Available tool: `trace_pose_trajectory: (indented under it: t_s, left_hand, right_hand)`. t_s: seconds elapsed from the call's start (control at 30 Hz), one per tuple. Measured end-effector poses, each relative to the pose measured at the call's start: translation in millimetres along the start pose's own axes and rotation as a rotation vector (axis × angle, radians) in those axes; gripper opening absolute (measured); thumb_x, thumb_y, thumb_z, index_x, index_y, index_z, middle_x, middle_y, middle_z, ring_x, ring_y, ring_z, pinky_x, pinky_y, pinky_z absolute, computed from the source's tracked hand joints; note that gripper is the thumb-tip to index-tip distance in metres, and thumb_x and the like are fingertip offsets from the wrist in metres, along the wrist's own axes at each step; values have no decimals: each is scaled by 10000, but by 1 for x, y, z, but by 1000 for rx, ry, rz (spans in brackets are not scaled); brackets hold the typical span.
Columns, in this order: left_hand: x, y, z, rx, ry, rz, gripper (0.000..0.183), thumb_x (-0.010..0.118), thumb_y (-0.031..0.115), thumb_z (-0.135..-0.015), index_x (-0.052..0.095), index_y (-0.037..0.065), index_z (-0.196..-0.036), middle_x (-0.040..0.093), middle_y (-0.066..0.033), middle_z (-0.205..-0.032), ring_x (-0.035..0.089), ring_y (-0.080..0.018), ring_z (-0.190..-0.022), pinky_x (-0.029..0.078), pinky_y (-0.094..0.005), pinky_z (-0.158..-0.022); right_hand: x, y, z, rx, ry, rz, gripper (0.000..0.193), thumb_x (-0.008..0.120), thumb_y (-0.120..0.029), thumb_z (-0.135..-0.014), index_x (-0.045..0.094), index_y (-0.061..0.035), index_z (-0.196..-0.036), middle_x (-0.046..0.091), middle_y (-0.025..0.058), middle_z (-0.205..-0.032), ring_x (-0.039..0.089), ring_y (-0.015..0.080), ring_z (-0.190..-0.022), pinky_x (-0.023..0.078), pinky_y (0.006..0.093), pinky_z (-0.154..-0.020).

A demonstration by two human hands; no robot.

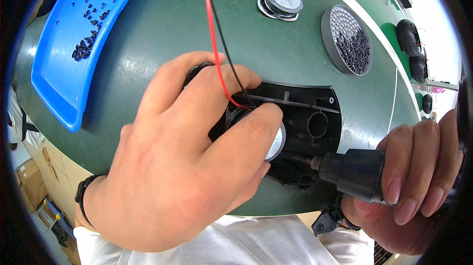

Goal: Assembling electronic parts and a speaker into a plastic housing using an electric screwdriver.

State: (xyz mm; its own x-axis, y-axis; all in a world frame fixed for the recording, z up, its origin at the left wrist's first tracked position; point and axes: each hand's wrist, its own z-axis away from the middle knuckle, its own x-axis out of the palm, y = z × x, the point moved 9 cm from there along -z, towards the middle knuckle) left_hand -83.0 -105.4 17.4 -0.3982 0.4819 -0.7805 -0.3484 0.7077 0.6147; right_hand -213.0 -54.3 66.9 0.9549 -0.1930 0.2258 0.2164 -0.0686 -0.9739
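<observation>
A black plastic speaker housing (322, 100) lies on the green table, with a round speaker driver (277, 146) seated in it. My left hand (192, 142) is bent over both, its fingers on the housing's far edge and its thumb across the driver; the palm hides much of them. One red wire (213, 28) and one black wire (222, 38) rise from the driver area between my fingers. My right hand (419, 166) is closed round a black electric screwdriver (352, 171), whose bit points left over the housing, close to the driver's edge. Whether the tip touches a screw is unclear.
A blue tray (44, 75) with scattered black screws lies at the left. A grey round dish (328, 33) of black screws and a loose speaker driver (283, 0) stand on the far side of the table. Several black housings (408, 37) sit beyond the white edge at right.
</observation>
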Motion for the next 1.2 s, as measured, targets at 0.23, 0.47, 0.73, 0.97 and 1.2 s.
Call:
trace_pose_trajectory:
  t_s: [0.23,0.47,0.73,0.97,1.2]
  left_hand:
    - [-1,-3,2,-8,19,5,506,770,115,-532,670,23,-1020,582,-207,-1161,554,-411,-1050,430,-497,-964]
    - [0,-3,1,11,-19,25,485,779,135,-547,679,30,-1010,578,-206,-1171,554,-397,-1056,414,-498,-982]
    - [1,-2,1,14,1,46,475,787,119,-528,689,42,-986,577,-188,-1164,548,-380,-1056,413,-496,-981]
    - [-2,-6,5,-6,35,57,475,792,100,-511,690,46,-972,582,-171,-1164,539,-381,-1072,417,-499,-977]
    - [6,6,-3,12,-4,29,480,792,93,-494,693,42,-960,587,-165,-1159,548,-367,-1064,427,-501,-970]
  right_hand:
    - [-4,2,2,232,-7,178,286,595,21,-897,414,-97,-710,470,64,-598,489,140,-542,493,242,-636]
    - [-1,5,4,178,66,11,279,542,53,-926,422,-94,-721,484,67,-618,518,147,-599,515,233,-668]
    - [-1,11,10,371,75,160,252,511,26,-955,436,-90,-744,516,69,-653,552,155,-661,568,252,-790]
    - [2,10,13,430,45,263,270,525,0,-954,456,-97,-712,533,75,-589,592,157,-627,572,238,-733]
    - [-16,-2,30,500,81,252,264,537,-2,-948,493,-92,-704,578,81,-593,626,156,-632,575,230,-720]
